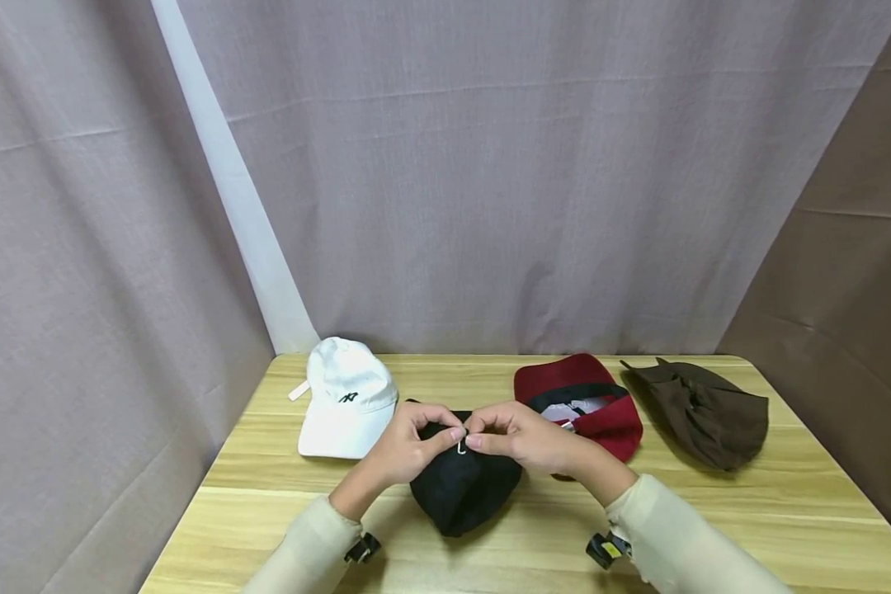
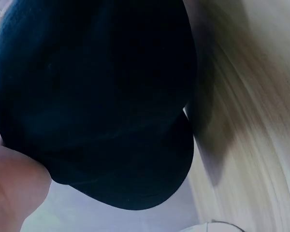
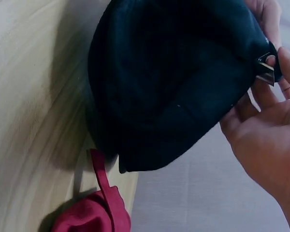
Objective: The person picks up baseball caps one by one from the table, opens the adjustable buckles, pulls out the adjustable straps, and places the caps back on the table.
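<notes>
A black cap [image 1: 460, 495] is held between both hands, just in front of the body. Its adjustment strap has a small metal buckle [image 3: 267, 72], which shows at the opening's edge. With thumb and index finger my left hand [image 1: 407, 445] pinches the strap on one side of the buckle. From the other side, my right hand [image 1: 527, 435] pinches the strap by the metal piece, its fingertips almost meeting the left ones. In the left wrist view the dark crown and brim hide most of the left hand's fingers.
On the wooden table [image 1: 252, 511], a white cap [image 1: 349, 388] sits at the back left. A dark red cap [image 1: 616, 425] lies behind the right hand, with its inside showing. Farther right is a crumpled brown hat [image 1: 713, 412]. Grey curtains [image 1: 490, 206] hang behind the table.
</notes>
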Action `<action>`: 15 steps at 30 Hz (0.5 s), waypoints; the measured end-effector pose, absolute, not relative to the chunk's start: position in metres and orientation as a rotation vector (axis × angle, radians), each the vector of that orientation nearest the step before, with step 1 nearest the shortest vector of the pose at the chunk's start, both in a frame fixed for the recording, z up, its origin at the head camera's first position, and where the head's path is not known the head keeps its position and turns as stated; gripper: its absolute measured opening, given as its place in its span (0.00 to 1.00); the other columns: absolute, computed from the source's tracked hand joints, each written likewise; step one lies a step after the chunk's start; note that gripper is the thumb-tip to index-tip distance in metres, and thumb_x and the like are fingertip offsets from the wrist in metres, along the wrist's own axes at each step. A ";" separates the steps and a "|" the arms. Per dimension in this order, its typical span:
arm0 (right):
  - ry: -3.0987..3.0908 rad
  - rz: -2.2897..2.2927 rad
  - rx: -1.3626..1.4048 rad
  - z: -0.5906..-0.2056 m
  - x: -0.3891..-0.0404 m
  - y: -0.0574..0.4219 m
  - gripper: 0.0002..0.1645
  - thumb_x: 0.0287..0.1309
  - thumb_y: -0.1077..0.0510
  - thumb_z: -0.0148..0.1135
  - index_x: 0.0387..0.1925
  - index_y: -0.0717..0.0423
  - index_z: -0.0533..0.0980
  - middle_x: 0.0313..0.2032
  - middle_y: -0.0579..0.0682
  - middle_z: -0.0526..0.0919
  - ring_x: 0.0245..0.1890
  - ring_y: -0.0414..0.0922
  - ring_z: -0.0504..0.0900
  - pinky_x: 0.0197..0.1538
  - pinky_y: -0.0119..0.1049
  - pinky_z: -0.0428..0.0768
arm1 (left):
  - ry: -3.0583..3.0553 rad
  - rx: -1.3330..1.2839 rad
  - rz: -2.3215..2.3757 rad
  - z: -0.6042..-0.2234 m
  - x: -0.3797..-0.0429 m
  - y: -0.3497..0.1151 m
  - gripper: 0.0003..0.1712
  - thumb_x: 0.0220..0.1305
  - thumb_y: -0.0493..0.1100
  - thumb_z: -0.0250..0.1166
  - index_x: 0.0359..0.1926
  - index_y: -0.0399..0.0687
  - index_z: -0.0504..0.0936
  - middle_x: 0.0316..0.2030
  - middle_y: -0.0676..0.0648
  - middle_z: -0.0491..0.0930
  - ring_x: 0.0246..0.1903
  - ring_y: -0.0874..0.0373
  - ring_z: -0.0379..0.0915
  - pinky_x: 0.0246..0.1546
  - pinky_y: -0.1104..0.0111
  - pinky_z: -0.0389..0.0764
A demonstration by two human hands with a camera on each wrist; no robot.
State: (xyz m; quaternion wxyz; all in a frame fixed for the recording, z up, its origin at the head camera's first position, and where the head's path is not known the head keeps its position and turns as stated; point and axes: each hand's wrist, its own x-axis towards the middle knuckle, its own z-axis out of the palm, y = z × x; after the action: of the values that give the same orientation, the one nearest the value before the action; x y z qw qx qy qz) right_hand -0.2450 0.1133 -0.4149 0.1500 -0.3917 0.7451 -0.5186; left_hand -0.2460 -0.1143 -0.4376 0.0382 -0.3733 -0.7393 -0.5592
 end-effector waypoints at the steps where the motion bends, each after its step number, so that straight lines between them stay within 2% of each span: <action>1: 2.165 -1.487 -1.122 -0.415 -0.244 0.113 0.09 0.68 0.56 0.59 0.32 0.55 0.78 0.32 0.45 0.77 0.37 0.36 0.75 0.43 0.31 0.74 | -2.273 -1.132 -1.696 -0.437 -0.245 -0.114 0.06 0.66 0.40 0.66 0.32 0.49 0.88 0.30 0.47 0.88 0.34 0.67 0.81 0.39 0.70 0.82; 6: 2.379 -1.416 -1.090 -0.412 -0.235 0.108 0.09 0.64 0.48 0.65 0.31 0.46 0.79 0.32 0.44 0.81 0.35 0.37 0.76 0.38 0.30 0.75 | -2.275 -1.083 -1.615 -0.436 -0.241 -0.114 0.06 0.66 0.40 0.66 0.31 0.52 0.87 0.29 0.51 0.88 0.34 0.67 0.82 0.40 0.69 0.82; 10: 2.559 -1.320 -0.985 -0.406 -0.228 0.103 0.14 0.59 0.40 0.68 0.26 0.39 0.76 0.25 0.39 0.77 0.27 0.34 0.71 0.29 0.28 0.69 | -2.265 -1.080 -1.557 -0.435 -0.239 -0.112 0.07 0.65 0.40 0.66 0.30 0.53 0.87 0.28 0.53 0.88 0.34 0.67 0.83 0.39 0.69 0.83; 12: 2.632 -1.282 -0.932 -0.404 -0.225 0.100 0.16 0.57 0.38 0.69 0.23 0.37 0.74 0.22 0.37 0.74 0.24 0.33 0.68 0.25 0.28 0.66 | -2.267 -1.069 -1.556 -0.434 -0.239 -0.111 0.07 0.66 0.41 0.66 0.30 0.53 0.87 0.29 0.53 0.88 0.34 0.67 0.83 0.39 0.70 0.83; 15: 2.688 -1.266 -0.892 -0.402 -0.222 0.097 0.16 0.59 0.40 0.68 0.22 0.37 0.73 0.22 0.35 0.73 0.23 0.33 0.68 0.25 0.28 0.67 | -2.288 -1.016 -1.596 -0.425 -0.233 -0.108 0.07 0.65 0.37 0.66 0.30 0.47 0.88 0.29 0.49 0.89 0.34 0.67 0.83 0.41 0.70 0.82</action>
State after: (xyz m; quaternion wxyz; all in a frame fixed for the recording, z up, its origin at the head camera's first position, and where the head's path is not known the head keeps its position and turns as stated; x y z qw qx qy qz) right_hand -0.2221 0.0968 -0.4019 0.0194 -0.2875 0.8663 -0.4080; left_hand -0.2325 -0.1076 -0.4248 0.0861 -0.3411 -0.7677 -0.5357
